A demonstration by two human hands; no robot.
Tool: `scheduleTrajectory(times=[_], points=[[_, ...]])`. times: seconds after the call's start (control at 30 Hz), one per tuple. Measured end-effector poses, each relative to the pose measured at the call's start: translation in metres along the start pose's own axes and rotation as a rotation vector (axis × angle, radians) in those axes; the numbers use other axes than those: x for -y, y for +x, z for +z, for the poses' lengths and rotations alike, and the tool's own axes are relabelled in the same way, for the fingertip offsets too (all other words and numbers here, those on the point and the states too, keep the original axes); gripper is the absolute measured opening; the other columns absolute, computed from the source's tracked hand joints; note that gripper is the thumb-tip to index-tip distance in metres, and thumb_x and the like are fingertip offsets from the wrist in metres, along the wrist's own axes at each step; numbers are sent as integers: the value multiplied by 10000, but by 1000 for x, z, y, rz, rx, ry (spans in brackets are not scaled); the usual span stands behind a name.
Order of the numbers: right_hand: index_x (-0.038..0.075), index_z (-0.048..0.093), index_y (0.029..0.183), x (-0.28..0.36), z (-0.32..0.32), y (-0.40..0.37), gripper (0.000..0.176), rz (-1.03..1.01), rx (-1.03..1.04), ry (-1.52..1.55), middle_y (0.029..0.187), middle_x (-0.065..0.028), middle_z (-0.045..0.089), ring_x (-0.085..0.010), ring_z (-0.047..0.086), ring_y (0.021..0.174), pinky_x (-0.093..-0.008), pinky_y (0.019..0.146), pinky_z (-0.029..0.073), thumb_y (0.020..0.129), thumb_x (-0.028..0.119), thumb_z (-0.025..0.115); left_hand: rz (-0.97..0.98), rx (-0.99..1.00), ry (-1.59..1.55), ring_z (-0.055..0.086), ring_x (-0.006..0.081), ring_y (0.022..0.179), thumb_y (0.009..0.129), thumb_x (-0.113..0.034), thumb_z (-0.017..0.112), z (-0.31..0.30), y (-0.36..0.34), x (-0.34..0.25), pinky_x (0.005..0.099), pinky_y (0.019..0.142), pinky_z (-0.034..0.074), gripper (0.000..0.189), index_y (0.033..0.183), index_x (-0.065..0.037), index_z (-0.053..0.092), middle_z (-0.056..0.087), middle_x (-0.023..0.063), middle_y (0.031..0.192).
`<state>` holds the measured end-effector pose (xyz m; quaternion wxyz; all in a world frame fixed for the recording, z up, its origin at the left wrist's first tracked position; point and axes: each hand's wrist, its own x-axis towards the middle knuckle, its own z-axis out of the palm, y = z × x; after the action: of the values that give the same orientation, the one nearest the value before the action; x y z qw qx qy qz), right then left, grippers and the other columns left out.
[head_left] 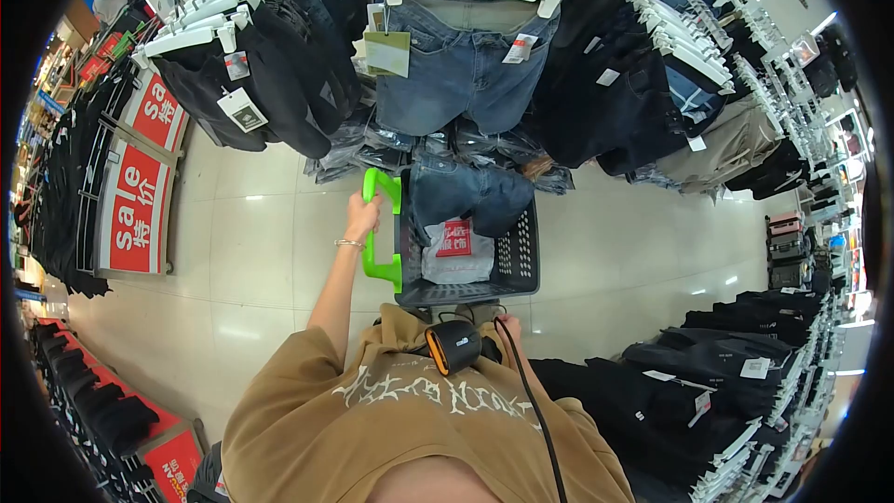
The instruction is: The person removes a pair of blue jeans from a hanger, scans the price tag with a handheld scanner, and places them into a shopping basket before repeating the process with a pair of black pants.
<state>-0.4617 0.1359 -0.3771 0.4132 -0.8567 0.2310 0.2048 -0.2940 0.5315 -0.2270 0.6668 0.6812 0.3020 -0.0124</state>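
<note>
The left hand (363,214) is clenched around the upper part of the green handle (370,256) of a dark grey shopping basket cart (523,256), the arm stretched forward from a brown printed T-shirt (372,419) and a thin bracelet (349,243) sitting on the wrist. The cart stands on the pale tiled floor (251,242) directly ahead of the person, its far end close against a rack of hanging clothes. Inside it lies a pair of folded blue jeans (466,194) at the far end and, nearer the person, a clear-bagged garment with a red label (456,250). Of the right hand (510,324) only a small patch shows at the edge of the shirt, just beside an orange and black handheld scanner (453,345) that rests against the chest; whether that hand is gripping anything cannot be told. A black cable (533,401) runs from the scanner down across the shirt. Above the cart, blue denim jeans (456,74) hang from white hangers with tags attached. At the left stand 2 red sale signs (135,210), and black garments (708,373) fill the rack at the lower right.
</note>
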Motion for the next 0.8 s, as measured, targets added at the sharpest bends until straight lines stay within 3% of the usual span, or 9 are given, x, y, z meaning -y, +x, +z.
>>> scheduleTrajectory(times=[0.4,0.67,0.8], points=[[31,713,801,2,0,3,267,5,-5,-35,800,-187,682,-331,667,852,-393,792,504,714,269,628,23,-56,20,425,144,336,815,-125,579,-40,1,1,309,312,330,181,942,2,553,447,25,523],[52,717,800,3,7,9,237,5,11,-69,820,-189,681,-332,665,852,-387,798,505,700,233,601,212,-187,337,551,199,371,825,-133,580,-60,8,11,341,350,427,170,870,27,548,527,87,504],[68,718,797,1,9,12,222,-9,28,-74,822,-182,681,-335,663,851,-388,797,505,700,230,601,172,-193,353,583,220,396,829,-128,582,-57,-3,-6,348,365,453,177,879,38,546,547,103,511]])
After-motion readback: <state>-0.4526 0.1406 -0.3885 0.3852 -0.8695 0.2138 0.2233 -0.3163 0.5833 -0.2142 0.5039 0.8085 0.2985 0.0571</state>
